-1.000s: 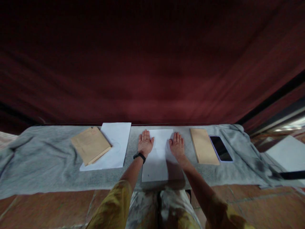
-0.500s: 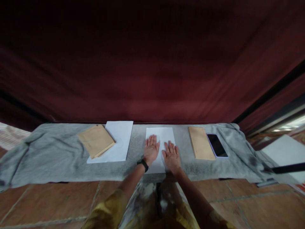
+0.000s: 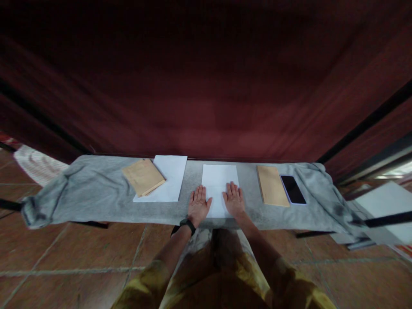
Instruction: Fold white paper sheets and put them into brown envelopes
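Observation:
A sheet of white paper (image 3: 219,178) lies upright in front of me on the grey cloth. My left hand (image 3: 198,205) rests flat over its left edge, palm down, with a dark watch (image 3: 188,225) on the wrist. On the right edge of the same sheet lies my right hand (image 3: 234,199), also flat with fingers stretched out. Both hands are open and hold nothing. Part of the paper's side edges is hidden under them.
Brown paper envelopes (image 3: 143,176) overlap more white paper (image 3: 172,178) on the left. Another stack of brown envelopes (image 3: 273,185) and a phone (image 3: 292,189) lie on the right. The grey cloth (image 3: 96,189) covers a narrow table against a dark red curtain (image 3: 206,107).
My left hand has moved down and outward to the paper's left edge. My right hand has shifted slightly outward. The camera view has also shifted a little.

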### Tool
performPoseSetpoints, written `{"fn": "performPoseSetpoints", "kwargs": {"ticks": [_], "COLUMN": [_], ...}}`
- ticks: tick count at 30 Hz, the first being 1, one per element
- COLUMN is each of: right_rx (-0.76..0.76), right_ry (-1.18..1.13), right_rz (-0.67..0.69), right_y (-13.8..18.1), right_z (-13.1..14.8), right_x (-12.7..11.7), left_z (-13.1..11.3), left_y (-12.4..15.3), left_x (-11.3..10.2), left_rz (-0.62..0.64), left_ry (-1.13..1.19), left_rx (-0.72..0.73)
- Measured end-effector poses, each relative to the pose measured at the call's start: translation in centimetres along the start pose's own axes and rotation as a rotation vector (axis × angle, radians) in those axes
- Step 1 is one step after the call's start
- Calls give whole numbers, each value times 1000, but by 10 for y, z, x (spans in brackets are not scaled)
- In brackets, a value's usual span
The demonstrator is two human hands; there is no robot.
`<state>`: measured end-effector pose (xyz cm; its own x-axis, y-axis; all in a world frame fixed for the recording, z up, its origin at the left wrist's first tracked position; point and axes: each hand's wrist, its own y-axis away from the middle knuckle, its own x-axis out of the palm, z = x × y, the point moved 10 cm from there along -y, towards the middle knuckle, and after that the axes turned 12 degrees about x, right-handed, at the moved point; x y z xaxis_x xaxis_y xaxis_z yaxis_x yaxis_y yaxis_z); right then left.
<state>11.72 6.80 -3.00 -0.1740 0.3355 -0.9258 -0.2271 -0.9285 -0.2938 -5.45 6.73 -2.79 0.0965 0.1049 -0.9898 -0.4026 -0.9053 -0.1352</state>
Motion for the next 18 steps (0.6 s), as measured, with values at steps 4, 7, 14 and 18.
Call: {"fn": "performPoseSetpoints", "kwargs": {"ticks": [4, 7, 14, 18], "right_rx": [5, -68, -91, -92], "right_ry": [-18, -31, -13, 12], "right_rz": [18, 41, -1, -9], "right_y": [14, 37, 59, 59], "right_z": [11, 23, -4, -10], "right_x": [-1, -2, -17, -19], "left_z": [-4, -5, -21, -73], "left_y": [0, -1, 6, 17], "left_x": [0, -2, -17, -14], "left_rz": [16, 15, -62, -100], "left_ry": [0, 15, 15, 92], "left_rx": [-11, -12, 7, 266]}}
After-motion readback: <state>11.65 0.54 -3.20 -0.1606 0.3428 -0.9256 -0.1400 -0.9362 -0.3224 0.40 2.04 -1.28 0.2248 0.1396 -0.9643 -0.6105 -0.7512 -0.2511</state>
